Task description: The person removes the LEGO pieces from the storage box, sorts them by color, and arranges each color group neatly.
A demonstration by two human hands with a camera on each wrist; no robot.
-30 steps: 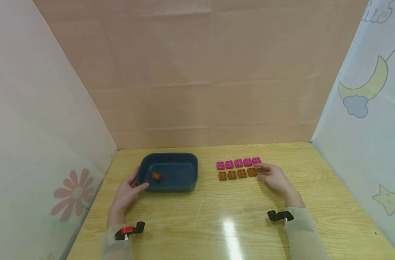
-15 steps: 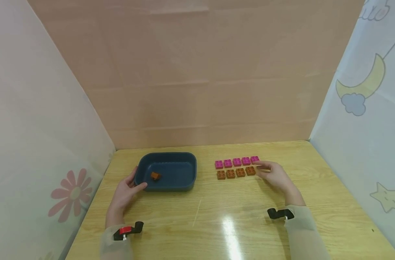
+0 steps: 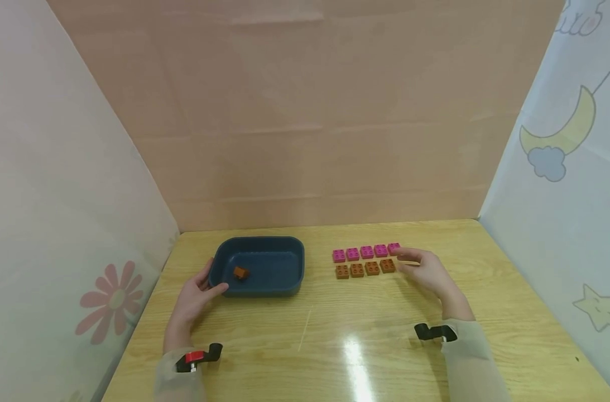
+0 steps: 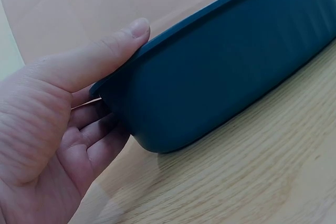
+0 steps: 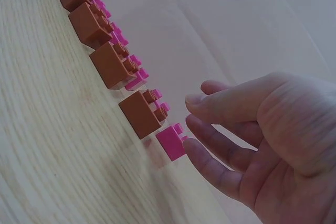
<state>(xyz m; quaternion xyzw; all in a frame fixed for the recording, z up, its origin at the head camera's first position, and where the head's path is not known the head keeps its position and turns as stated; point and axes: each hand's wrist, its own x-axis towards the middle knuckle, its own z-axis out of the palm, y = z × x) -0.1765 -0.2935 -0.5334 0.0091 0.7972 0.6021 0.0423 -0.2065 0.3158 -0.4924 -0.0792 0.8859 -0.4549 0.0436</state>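
Observation:
My left hand (image 3: 194, 298) grips the left end of a dark blue oval-cornered tub (image 4: 226, 66). In the left wrist view its thumb lies on the rim and its fingers bend behind the end wall. One orange-brown building brick (image 3: 241, 273) lies tilted inside the tub. To the right are two rows of bricks: pink bricks (image 3: 367, 252) behind, orange-brown bricks (image 3: 372, 268) in front, studs up. My right hand (image 3: 427, 273) hovers at the right end of the rows, thumb and fingers apart with nothing between them. Its fingertips are close to the rightmost orange-brown brick (image 5: 142, 115) and pink brick (image 5: 171, 142).
The wooden table (image 3: 264, 346) reaches back to a beige cloth wall (image 3: 305, 139). White patterned cloths stand along both sides. Black camera mounts (image 3: 435, 333) sit on both wrists. Bare table lies between tub and bricks.
My right hand has drawn slightly rightward from the front row's end brick, its fingers a little farther apart. The left hand and tub hold still; the head view shifts slightly.

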